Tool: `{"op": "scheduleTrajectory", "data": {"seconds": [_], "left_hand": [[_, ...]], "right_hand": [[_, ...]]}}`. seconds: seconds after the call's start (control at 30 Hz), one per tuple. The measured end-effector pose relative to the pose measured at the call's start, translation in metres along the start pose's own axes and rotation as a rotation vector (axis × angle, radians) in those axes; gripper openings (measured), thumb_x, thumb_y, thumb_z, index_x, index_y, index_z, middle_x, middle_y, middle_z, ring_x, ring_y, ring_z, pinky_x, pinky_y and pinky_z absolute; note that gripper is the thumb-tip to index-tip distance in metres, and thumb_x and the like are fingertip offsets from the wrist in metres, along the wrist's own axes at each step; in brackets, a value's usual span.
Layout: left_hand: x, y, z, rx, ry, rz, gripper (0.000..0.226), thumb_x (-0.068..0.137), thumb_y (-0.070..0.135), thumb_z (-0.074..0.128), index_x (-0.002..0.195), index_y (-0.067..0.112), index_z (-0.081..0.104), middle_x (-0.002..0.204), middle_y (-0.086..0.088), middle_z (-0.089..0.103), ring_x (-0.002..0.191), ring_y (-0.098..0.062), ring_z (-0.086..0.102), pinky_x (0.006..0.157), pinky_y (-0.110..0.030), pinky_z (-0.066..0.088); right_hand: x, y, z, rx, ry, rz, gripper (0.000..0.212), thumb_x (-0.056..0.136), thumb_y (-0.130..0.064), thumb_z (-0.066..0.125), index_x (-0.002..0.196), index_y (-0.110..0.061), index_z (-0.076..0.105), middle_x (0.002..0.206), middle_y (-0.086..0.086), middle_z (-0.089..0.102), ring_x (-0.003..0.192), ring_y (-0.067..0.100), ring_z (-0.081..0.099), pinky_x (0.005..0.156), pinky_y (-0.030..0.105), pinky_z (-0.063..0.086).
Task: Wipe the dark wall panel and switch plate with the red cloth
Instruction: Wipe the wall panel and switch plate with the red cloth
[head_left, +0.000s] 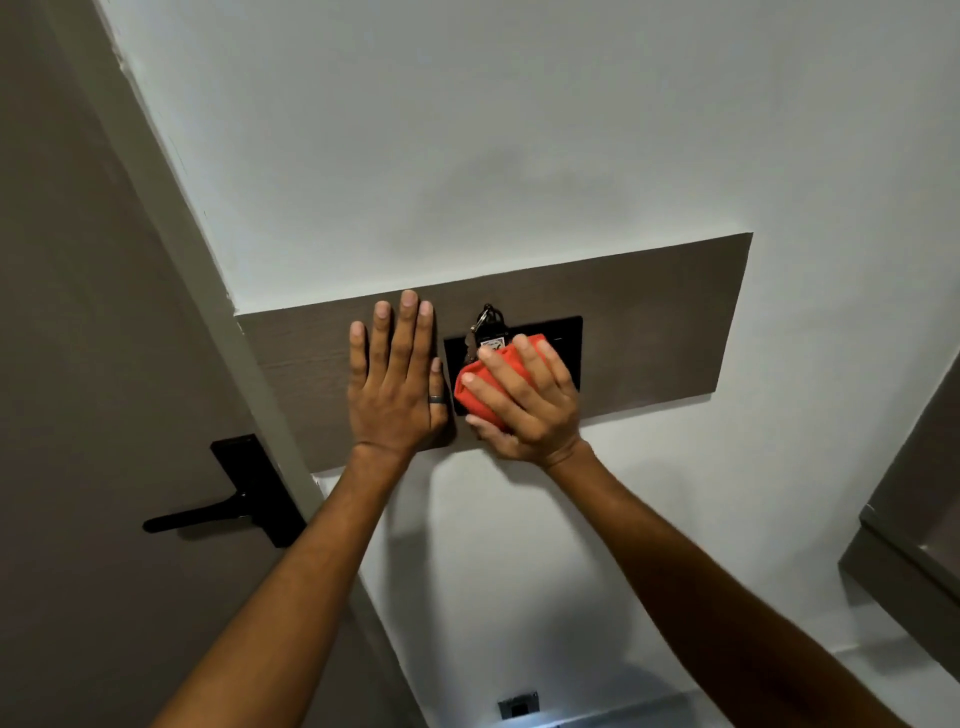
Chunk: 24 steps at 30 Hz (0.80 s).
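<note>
Bunched under the right hand (524, 400), red cloth (480, 387) looks plain.

Two bare arms with no sleeves. The left hand (397, 384) has a dark grey ring (436, 399) on one finger. The right hand (524, 405) wears nothing. Nails are short.
</note>
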<state>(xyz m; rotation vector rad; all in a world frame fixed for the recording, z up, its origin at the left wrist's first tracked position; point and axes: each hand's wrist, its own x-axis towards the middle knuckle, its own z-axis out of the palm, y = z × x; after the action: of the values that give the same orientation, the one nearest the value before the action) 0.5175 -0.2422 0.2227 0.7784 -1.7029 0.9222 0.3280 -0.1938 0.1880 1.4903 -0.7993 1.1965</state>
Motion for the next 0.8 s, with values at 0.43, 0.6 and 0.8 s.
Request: {"op": "scheduleTrajectory", "data": {"seconds": [0.43,0.6,0.8], "left_hand": [[0.001,0.000,0.000,-0.014,-0.013,-0.001,0.063,0.104,0.026,0.035,0.163,0.008,0.020,0.173,-0.002,0.000,0.160,-0.024,0.002,0.131,-0.048,0.005],[0.000,0.000,0.001,-0.015,-0.010,-0.001,0.063,0.104,0.026,0.037,0.162,0.008,0.022,0.173,-0.003,0.004,0.160,-0.025,0.004,0.131,-0.048,0.006],[0.002,0.001,0.001,-0.011,-0.010,0.001,0.062,0.104,0.026,0.037,0.162,0.009,0.024,0.167,-0.010,0.024,0.160,-0.025,0.007,0.130,-0.048,0.007]], "right_hand": [[0.023,-0.054,0.019,-0.031,0.153,0.611,0.041,0.110,-0.034,0.041,0.126,-0.019,0.075,0.140,0.011,0.069,0.143,0.040,0.054,0.121,0.058,0.040],[0.002,-0.001,0.006,-0.030,0.080,0.071,0.040,0.107,-0.045,0.050,0.134,-0.025,0.072,0.138,0.009,0.070,0.136,0.040,0.061,0.116,0.056,0.048],[-0.010,-0.003,0.007,-0.030,0.066,0.150,0.040,0.106,-0.047,0.052,0.136,-0.026,0.069,0.139,0.009,0.069,0.139,0.039,0.057,0.121,0.055,0.040]]}}
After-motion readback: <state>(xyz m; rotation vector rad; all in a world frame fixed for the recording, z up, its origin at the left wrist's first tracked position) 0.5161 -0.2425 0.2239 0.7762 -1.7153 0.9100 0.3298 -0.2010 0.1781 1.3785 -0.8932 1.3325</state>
